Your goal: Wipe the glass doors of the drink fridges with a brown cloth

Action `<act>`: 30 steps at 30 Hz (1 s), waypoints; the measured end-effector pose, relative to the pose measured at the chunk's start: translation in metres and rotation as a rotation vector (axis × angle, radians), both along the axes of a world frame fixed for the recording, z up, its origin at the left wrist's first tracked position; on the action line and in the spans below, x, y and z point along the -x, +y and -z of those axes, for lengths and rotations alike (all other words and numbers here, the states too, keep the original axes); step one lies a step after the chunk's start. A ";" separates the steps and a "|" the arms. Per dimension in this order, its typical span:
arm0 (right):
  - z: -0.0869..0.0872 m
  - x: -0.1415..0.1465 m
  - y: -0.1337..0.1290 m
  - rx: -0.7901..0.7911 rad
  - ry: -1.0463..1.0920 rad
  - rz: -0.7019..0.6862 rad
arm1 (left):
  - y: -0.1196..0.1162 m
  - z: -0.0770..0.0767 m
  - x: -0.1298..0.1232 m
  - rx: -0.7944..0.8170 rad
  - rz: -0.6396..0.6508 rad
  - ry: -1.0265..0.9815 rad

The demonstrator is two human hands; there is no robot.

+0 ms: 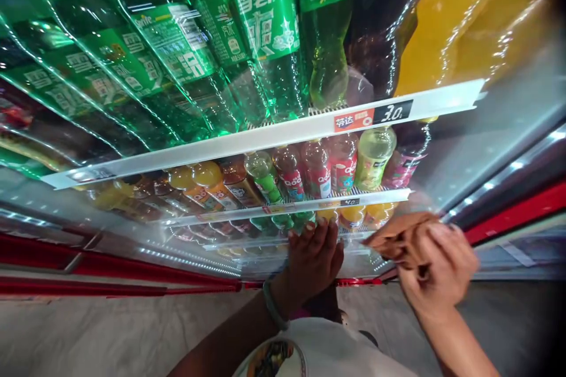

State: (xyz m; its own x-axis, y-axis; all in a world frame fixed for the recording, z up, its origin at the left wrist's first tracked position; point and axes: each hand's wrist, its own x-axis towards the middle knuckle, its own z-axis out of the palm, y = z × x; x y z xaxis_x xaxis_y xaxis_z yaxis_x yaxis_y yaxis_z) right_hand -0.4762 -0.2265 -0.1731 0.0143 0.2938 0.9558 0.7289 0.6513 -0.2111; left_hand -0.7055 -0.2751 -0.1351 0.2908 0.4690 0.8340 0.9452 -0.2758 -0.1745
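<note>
My left hand (315,256) is raised with its fingers stretched out, in front of the lower shelves of a drinks cooler. It appears to rest flat against the cooler's clear front. In my right hand (446,265) a crumpled brown cloth (398,232) is bunched, held up beside the right end of the lower shelves. A faint reflection by the cloth suggests a glass pane there. Behind the hands stand small bottles with pink labels (316,168) and bottles of orange drink (207,182).
Large green bottles (269,17) and yellow-orange bottles (455,23) fill the upper shelf, above a white shelf edge (230,150) with price tags. The cooler's red frame (194,280) runs along the bottom. Grey floor (110,330) lies below.
</note>
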 end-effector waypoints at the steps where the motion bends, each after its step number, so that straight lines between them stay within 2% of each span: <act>1: -0.009 -0.005 0.005 -0.052 0.046 0.066 | 0.002 0.003 0.001 -0.024 -0.005 0.007; 4: -0.040 0.006 0.015 -0.153 0.151 0.195 | 0.005 0.009 0.000 -0.052 0.009 -0.018; 6: -0.044 0.024 0.012 -0.159 0.110 0.135 | 0.005 0.011 0.000 -0.053 0.028 -0.035; 8: -0.029 0.037 0.003 -0.140 0.001 -0.007 | 0.003 0.013 0.001 -0.047 0.033 -0.030; 10: -0.004 0.038 -0.007 -0.073 -0.094 -0.137 | 0.001 0.014 0.002 -0.036 0.025 -0.008; 12: 0.014 0.028 -0.013 0.016 -0.121 -0.194 | 0.000 0.015 0.002 -0.026 0.004 0.010; 13: 0.018 0.021 -0.013 0.051 -0.113 -0.191 | 0.000 0.015 0.002 -0.025 -0.008 0.015; 16: 0.005 0.012 -0.010 0.040 0.013 -0.052 | 0.000 0.013 -0.001 -0.031 -0.043 0.011; 18: -0.010 0.023 -0.008 -0.008 0.123 0.060 | 0.000 0.010 -0.002 -0.025 -0.051 0.006; 20: -0.015 0.044 -0.011 -0.018 0.129 0.057 | -0.003 0.006 -0.002 -0.016 -0.045 -0.001; 23: 0.005 0.066 -0.020 0.018 -0.016 -0.127 | -0.008 0.001 0.003 0.017 -0.060 -0.018; 25: 0.026 0.065 -0.024 0.076 -0.094 -0.215 | -0.012 0.000 0.011 0.042 -0.092 -0.015; 26: 0.033 0.060 -0.024 0.111 -0.103 -0.215 | -0.014 0.000 0.016 0.049 -0.109 -0.009; 28: 0.037 0.051 -0.022 0.113 -0.031 -0.104 | -0.018 0.000 0.027 0.044 -0.127 0.005; 30: 0.023 0.055 -0.020 0.055 0.139 0.072 | -0.020 -0.001 0.038 0.033 -0.138 0.006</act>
